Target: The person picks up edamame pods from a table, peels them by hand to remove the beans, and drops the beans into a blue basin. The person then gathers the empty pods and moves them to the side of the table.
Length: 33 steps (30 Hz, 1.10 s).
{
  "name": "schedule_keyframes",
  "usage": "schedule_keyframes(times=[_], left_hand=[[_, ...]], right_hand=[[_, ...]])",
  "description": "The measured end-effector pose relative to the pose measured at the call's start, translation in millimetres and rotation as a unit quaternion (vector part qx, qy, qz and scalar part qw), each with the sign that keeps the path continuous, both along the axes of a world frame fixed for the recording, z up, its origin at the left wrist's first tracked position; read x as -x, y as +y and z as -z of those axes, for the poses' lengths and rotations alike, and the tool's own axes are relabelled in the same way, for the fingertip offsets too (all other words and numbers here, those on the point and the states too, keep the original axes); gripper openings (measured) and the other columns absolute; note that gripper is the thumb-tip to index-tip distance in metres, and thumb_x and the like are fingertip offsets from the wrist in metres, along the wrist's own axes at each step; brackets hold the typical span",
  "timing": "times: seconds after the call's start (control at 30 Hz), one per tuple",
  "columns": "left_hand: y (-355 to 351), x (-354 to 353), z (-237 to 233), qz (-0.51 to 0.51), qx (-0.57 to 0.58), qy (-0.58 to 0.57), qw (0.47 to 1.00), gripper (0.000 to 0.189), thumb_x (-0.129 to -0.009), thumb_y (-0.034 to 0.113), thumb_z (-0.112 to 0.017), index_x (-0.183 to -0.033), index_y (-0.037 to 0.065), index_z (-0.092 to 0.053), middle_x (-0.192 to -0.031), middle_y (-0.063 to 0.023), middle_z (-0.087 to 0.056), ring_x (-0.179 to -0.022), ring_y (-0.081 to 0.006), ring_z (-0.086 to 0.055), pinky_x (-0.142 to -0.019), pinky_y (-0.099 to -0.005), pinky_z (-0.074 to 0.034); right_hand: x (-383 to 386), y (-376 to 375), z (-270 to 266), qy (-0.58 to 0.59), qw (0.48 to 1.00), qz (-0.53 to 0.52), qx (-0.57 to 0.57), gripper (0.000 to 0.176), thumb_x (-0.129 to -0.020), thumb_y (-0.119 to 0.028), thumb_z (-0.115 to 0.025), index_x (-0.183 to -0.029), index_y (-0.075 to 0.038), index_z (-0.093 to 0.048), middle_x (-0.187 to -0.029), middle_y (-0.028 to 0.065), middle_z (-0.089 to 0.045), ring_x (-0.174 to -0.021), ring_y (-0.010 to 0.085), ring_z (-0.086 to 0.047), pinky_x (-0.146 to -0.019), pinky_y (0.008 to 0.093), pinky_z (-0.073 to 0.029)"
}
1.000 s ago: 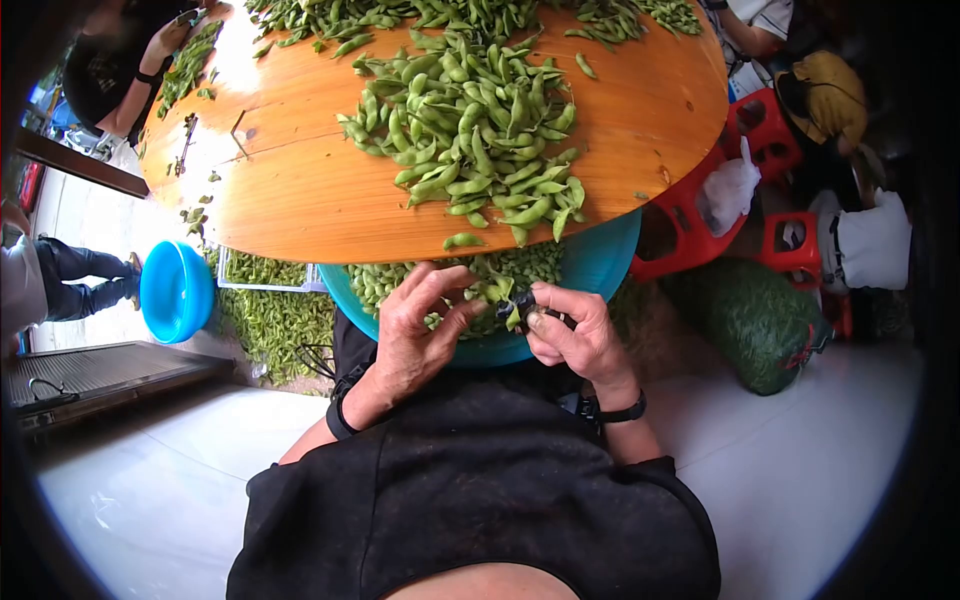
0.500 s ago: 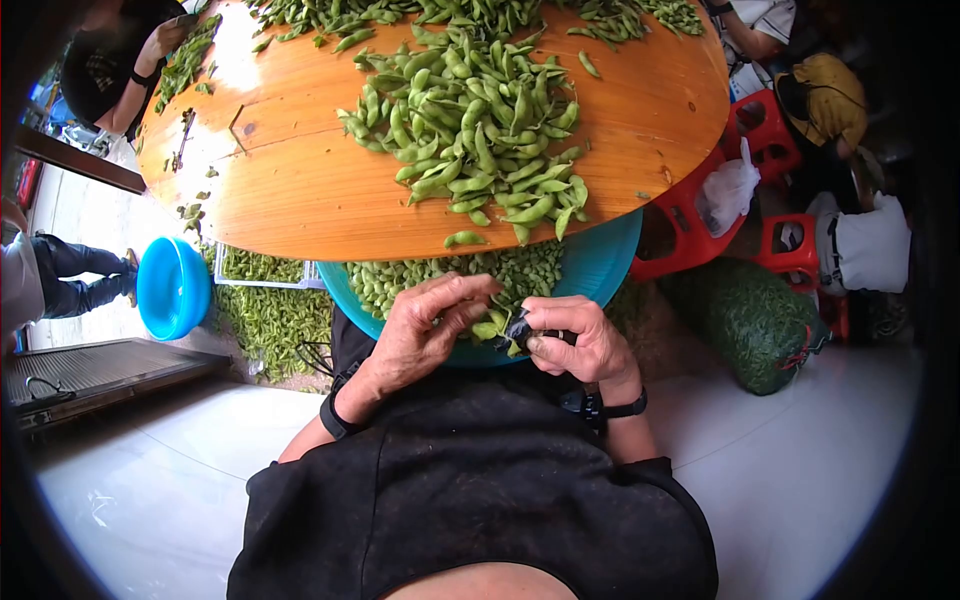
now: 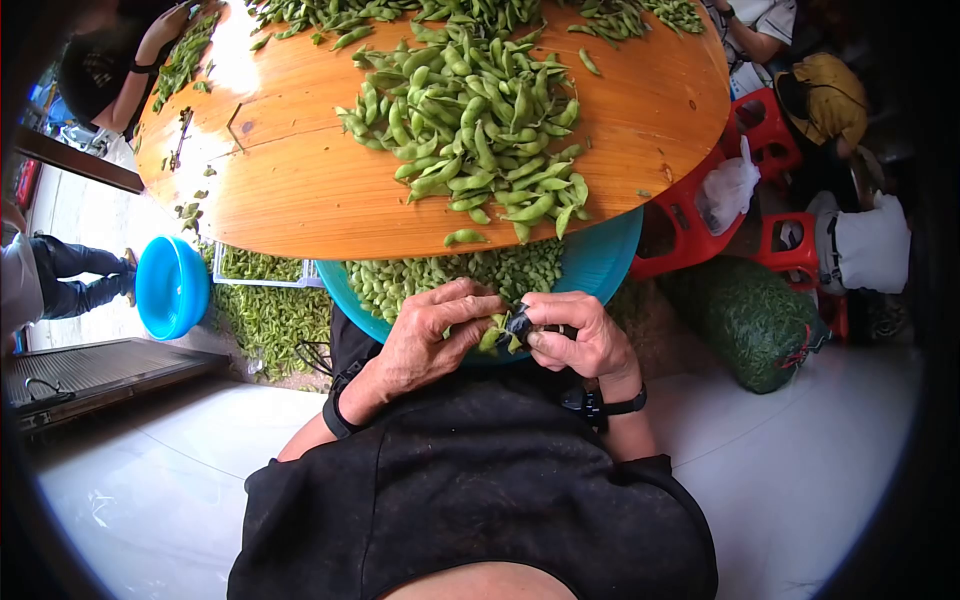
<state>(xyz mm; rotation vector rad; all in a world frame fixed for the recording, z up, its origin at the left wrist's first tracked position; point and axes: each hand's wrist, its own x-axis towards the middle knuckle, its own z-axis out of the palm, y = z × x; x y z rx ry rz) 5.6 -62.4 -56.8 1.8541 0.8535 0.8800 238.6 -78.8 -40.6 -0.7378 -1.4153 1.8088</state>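
Above the teal basin point(image 3: 600, 270), which holds shelled green beans point(image 3: 400, 285), both hands meet at a green bean pod point(image 3: 490, 338). My left hand point(image 3: 432, 335) pinches the pod from the left, its fingers curled. My right hand point(image 3: 585, 340) is closed around a small black item point(image 3: 519, 323) at the pod's right end; its exact kind is hidden by the fingers. Just beyond, a heap of unopened green pods point(image 3: 470, 130) lies on the wooden table point(image 3: 300, 180).
A blue basin point(image 3: 172, 290) and a white crate of pods point(image 3: 260, 268) stand on the left, with pod shells point(image 3: 265, 330) over the floor. On the right are red stools point(image 3: 675, 230) and a full green net sack point(image 3: 745, 320). Other people sit around the table.
My left fingers have lowered and closed in on the pod near my right hand. My right hand has barely moved. At upper left, another person's hand has shifted upward.
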Motion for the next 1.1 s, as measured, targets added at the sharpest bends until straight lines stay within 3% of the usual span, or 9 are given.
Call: schedule_keyframes(times=[0.1, 0.2, 0.23, 0.3, 0.5, 0.73, 0.97, 1.03, 1.1], left_hand=[[-3, 1, 2, -0.061, -0.010, 0.026, 0.998, 0.024, -0.081, -0.003, -0.070, -0.104, 0.003, -0.069, -0.084, -0.0129, -0.066, -0.076, -0.0286, -0.068, -0.065, -0.0327, -0.053], [-5, 0, 3, -0.131, -0.037, 0.027, 0.990, 0.020, -0.081, -0.002, -0.071, -0.100, 0.002, -0.070, -0.076, -0.0115, -0.067, -0.067, -0.0248, -0.068, -0.061, -0.0311, -0.053], [-5, -1, 3, -0.154, -0.045, 0.025, 0.987, 0.018, -0.081, -0.002, -0.072, -0.099, 0.000, -0.071, -0.072, -0.0103, -0.067, -0.063, -0.0219, -0.067, -0.061, -0.0298, -0.053], [-6, -1, 1, -0.158, -0.008, 0.033, 0.987, 0.015, -0.082, 0.001, -0.072, -0.097, 0.001, -0.070, -0.072, -0.0114, -0.067, -0.062, -0.0233, -0.067, -0.059, -0.0307, -0.052], [-4, 2, 5, -0.134, 0.204, -0.032, 0.969, 0.013, -0.090, 0.013, -0.069, -0.091, 0.000, -0.066, -0.067, -0.0058, -0.065, -0.058, -0.0113, -0.061, -0.054, -0.0263, -0.047], [-2, -2, -6, -0.048, 0.374, -0.151, 0.914, 0.018, -0.097, 0.020, -0.064, -0.092, 0.003, -0.062, -0.072, 0.0016, -0.061, -0.061, -0.0060, -0.056, -0.053, -0.0226, -0.043], [-3, -2, -10, -0.075, 0.293, -0.098, 0.948, 0.016, -0.096, 0.016, -0.064, -0.090, 0.001, -0.060, -0.073, -0.0030, -0.062, -0.064, -0.0102, -0.058, -0.058, -0.0244, -0.045], [-2, -3, -12, -0.067, 0.102, -0.009, 0.993, 0.013, -0.093, 0.011, -0.065, -0.092, 0.000, -0.059, -0.079, -0.0057, -0.059, -0.069, -0.0128, -0.059, -0.061, -0.0251, -0.046], [-2, -4, -8, -0.051, 0.084, -0.006, 0.995, 0.012, -0.091, 0.010, -0.066, -0.092, -0.001, -0.059, -0.080, -0.0068, -0.057, -0.071, -0.0135, -0.059, -0.063, -0.0254, -0.046]], right_hand=[[1, 3, -2, -0.062, 0.996, 0.033, -0.047, 0.010, -0.088, 0.003, -0.058, -0.095, 0.008, -0.060, -0.078, 0.0076, -0.051, -0.054, 0.0125, -0.053, -0.047, 0.0265, -0.038], [10, 4, -10, -0.297, 0.907, 0.171, -0.246, 0.012, -0.082, 0.007, -0.059, -0.094, 0.006, -0.061, -0.080, 0.0157, -0.055, -0.063, 0.0303, -0.056, -0.055, 0.0345, -0.044], [16, 3, -11, -0.297, 0.907, 0.171, -0.246, 0.012, -0.082, 0.007, -0.059, -0.094, 0.006, -0.061, -0.080, 0.0157, -0.055, -0.063, 0.0303, -0.056, -0.055, 0.0345, -0.044], [23, 0, -14, -0.378, 0.810, 0.302, -0.331, 0.011, -0.080, 0.008, -0.058, -0.091, 0.005, -0.060, -0.076, 0.0145, -0.054, -0.062, 0.0257, -0.057, -0.055, 0.0345, -0.044], [26, -16, -26, -0.307, 0.900, 0.186, -0.246, 0.011, -0.081, 0.000, -0.068, -0.091, 0.003, -0.062, -0.075, 0.0122, -0.058, -0.063, 0.0287, -0.060, -0.056, 0.0358, -0.047], [35, -5, -16, -0.350, 0.873, 0.236, -0.243, 0.027, -0.079, -0.011, -0.078, -0.096, 0.002, -0.062, -0.080, 0.0128, -0.059, -0.067, 0.0290, -0.060, -0.058, 0.0368, -0.048], [34, -5, -12, -0.338, 0.868, 0.275, -0.240, 0.035, -0.075, -0.009, -0.080, -0.103, 0.002, -0.063, -0.080, 0.0111, -0.061, -0.066, 0.0223, -0.060, -0.060, 0.0325, -0.048], [33, -6, -14, -0.351, 0.859, 0.294, -0.229, 0.035, -0.075, -0.008, -0.080, -0.104, 0.002, -0.063, -0.080, 0.0112, -0.061, -0.067, 0.0222, -0.060, -0.060, 0.0325, -0.048], [34, -6, -13, -0.347, 0.866, 0.275, -0.231, 0.039, -0.076, -0.006, -0.078, -0.109, 0.002, -0.061, -0.085, 0.0140, -0.062, -0.071, 0.0285, -0.064, -0.063, 0.0373, -0.052]])
